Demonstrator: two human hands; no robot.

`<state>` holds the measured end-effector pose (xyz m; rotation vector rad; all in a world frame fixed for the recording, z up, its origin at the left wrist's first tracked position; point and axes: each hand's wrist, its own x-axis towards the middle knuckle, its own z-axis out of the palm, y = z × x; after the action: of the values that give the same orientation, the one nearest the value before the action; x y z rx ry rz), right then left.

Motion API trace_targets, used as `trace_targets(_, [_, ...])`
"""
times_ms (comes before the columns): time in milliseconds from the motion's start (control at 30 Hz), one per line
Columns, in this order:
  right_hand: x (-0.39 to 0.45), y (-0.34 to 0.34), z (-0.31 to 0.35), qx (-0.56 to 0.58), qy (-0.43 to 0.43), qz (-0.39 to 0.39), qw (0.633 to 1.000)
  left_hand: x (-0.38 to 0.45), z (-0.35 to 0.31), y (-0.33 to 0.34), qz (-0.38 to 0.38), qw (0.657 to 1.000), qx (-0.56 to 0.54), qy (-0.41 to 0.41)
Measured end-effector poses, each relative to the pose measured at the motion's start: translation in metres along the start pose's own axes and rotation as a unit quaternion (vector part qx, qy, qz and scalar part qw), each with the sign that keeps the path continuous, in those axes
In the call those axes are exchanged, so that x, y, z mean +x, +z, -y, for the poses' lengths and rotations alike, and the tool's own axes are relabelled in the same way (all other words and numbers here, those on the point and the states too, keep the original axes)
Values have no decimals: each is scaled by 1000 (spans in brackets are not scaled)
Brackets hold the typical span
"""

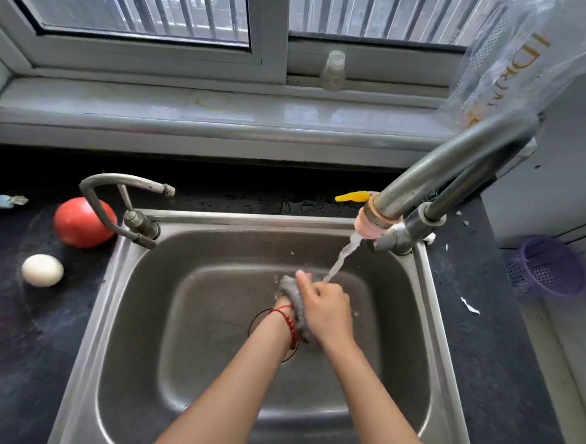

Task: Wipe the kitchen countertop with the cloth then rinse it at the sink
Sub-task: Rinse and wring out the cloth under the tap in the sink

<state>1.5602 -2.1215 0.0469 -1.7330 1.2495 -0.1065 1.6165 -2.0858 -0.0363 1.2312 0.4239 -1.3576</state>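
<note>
Both my hands are over the middle of the steel sink (120, 335), pressed together around a grey cloth (294, 300). My right hand (328, 310) is closed over the cloth on top. My left hand (284, 306) is mostly hidden behind the cloth and the right hand; only its wrist with a red bracelet shows. Water streams down from the pink nozzle of the tap (374, 223) at the sink's back right corner and lands on the cloth and my right hand.
The dark countertop (25, 358) left of the sink holds a tomato (79, 223) and an egg (42, 270). A second curved tap (125, 197) stands at the back left corner. A purple basket (545, 268) lies at the right. A small bottle (333, 70) stands on the window sill.
</note>
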Motion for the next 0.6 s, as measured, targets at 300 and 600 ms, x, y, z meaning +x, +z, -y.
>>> trace_targets(300, [-19, -5, 7, -159, -71, -63, 983, 9, -11, -1, -49, 998, 45, 19])
trace_targets(600, [10, -34, -11, -158, -36, -137, 977, -14, -14, 23, 80, 995, 36, -37])
